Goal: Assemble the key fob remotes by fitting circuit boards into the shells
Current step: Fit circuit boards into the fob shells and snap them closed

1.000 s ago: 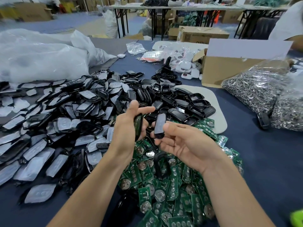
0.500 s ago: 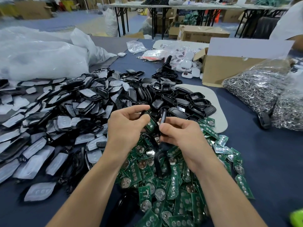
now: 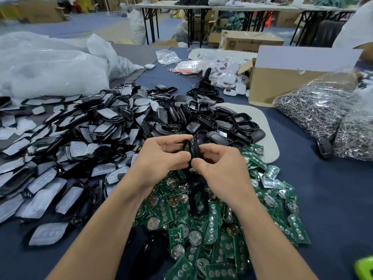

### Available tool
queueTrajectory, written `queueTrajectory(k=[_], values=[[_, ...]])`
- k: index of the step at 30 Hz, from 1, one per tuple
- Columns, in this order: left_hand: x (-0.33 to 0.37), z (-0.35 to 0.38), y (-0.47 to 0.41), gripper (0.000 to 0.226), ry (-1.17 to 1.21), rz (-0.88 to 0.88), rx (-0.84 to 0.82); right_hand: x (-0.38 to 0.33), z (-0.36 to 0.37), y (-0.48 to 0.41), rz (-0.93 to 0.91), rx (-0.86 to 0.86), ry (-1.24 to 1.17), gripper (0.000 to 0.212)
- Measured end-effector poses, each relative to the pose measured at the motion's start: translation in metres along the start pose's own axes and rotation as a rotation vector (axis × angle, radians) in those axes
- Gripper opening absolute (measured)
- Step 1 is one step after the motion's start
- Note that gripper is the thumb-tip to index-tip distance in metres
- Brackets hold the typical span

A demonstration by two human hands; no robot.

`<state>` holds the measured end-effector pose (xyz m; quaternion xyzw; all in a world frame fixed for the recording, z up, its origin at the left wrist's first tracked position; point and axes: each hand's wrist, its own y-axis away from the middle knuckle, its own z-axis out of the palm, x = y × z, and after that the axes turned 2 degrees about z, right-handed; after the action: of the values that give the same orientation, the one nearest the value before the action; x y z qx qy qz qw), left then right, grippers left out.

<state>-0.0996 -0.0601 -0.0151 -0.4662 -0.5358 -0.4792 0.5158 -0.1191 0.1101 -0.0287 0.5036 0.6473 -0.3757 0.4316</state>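
Hands sit close together above the parts, both clamped on one black key fob shell (image 3: 195, 147) held on edge between them. The left hand (image 3: 159, 158) pinches its left side with thumb and curled fingers; the right hand (image 3: 222, 170) grips the right side likewise. A sliver of green circuit board (image 3: 186, 146) shows at the shell's left edge; whether the shell is fully closed cannot be told. Beneath the wrists lies a pile of green circuit boards (image 3: 203, 223). To the left spreads a heap of black shells (image 3: 80, 138) under pale film; beyond the hands, open shell halves (image 3: 238, 122) lie partly on a pale mat (image 3: 264, 126). Bags of metal rings (image 3: 314, 112) and a cardboard box (image 3: 282, 85) stand to the right on the dark blue table (image 3: 333, 199).
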Motion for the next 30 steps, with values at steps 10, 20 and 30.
queueTrajectory(k=[10,20,30], values=[[0.002,-0.011,0.001,0.042,-0.079,0.018,-0.052,-0.002,-0.002,0.004,-0.119,-0.012,0.048,0.028],[0.002,-0.005,0.003,0.023,-0.128,0.066,0.03,-0.004,0.002,0.007,-0.179,0.005,0.158,0.039],[0.003,-0.001,0.002,0.029,-0.038,0.141,0.142,-0.009,0.007,0.014,-0.261,0.125,0.224,0.053]])
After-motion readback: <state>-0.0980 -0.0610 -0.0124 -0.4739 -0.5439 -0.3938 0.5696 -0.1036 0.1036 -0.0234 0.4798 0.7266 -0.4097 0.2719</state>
